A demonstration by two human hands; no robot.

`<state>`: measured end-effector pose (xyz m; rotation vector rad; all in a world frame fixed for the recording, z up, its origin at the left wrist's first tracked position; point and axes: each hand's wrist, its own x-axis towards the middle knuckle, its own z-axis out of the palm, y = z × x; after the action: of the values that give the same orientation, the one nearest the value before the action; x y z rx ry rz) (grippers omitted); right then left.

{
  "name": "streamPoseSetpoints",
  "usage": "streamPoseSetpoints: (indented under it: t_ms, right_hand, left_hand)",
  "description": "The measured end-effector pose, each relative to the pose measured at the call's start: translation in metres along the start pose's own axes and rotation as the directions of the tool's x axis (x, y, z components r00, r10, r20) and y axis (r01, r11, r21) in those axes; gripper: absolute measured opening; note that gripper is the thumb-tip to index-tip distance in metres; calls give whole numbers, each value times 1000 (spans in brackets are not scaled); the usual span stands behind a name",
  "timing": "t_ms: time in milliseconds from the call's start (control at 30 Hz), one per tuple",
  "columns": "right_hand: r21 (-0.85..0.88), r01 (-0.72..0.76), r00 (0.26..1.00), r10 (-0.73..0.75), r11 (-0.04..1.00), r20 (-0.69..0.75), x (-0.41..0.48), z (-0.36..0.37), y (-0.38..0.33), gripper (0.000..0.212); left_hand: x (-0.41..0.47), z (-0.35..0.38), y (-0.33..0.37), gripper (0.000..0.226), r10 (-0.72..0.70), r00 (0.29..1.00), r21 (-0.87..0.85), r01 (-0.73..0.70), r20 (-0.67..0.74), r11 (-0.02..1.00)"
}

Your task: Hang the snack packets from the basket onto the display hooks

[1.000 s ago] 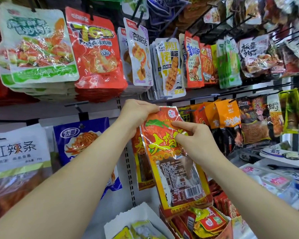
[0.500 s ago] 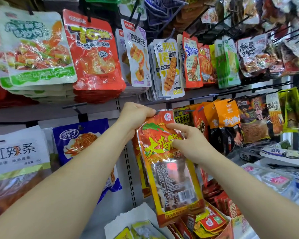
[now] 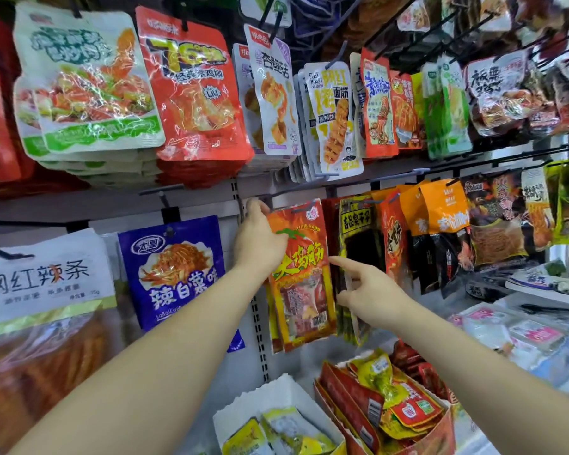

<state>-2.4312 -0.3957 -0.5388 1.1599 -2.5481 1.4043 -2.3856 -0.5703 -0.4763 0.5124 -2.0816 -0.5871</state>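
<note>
Two hands flank the orange-red packet (image 3: pixel 304 274), hung on a lower-row hook (image 3: pixel 289 192). The left hand (image 3: pixel 260 239) covers its upper left edge (pinching or not, I cannot tell). The right hand (image 3: pixel 367 290), fingers slack and holding nothing, touches a fingertip to its right edge, tight against the black-yellow packets (image 3: pixel 358 231).

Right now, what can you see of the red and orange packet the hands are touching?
The red and orange packet is a long, glossy plastic pouch with flame art, big yellow characters, a round logo on top and a barcode low down. It seems to hang slightly tilted on a hook, in front of other packets. The left hand covers its upper left edge; the right hand touches its right edge with a fingertip.
</note>
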Motion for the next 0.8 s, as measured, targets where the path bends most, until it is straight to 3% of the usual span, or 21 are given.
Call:
streamPoseSetpoints:
  t_ms: [133, 400, 567, 667, 733, 800]
  right_hand:
    - [36, -13, 999, 11, 999, 50, -7, 3, -1, 69]
    - [111, 5, 1000, -4, 994, -2, -33, -10, 15, 68]
    - [160, 28, 998, -18, 987, -61, -64, -24, 31, 63]
    - [198, 18, 997, -2, 980, -78, -88, -31, 45, 55]
    - [217, -11, 997, 28, 976, -78, -107, -37, 56, 49]
    - [222, -46, 998, 57, 974, -42, -130, -44, 65, 43]
  left_hand:
    - [-2, 6, -13, 49, 21, 1000, 65, -20, -19, 998]
    - [1, 10, -13, 48, -54, 998, 121, 58, -38, 991]
    - [-26, -1, -8, 72, 0, 988, 88, 14, -154, 996]
    - [-73, -8, 7, 48, 160, 978, 4, -161, -131, 987]
    - [-113, -7, 18, 23, 279, 960, -149, -277, -10, 949]
    - [-153, -1, 26, 17, 342, 930, -285, -294, 136, 913]
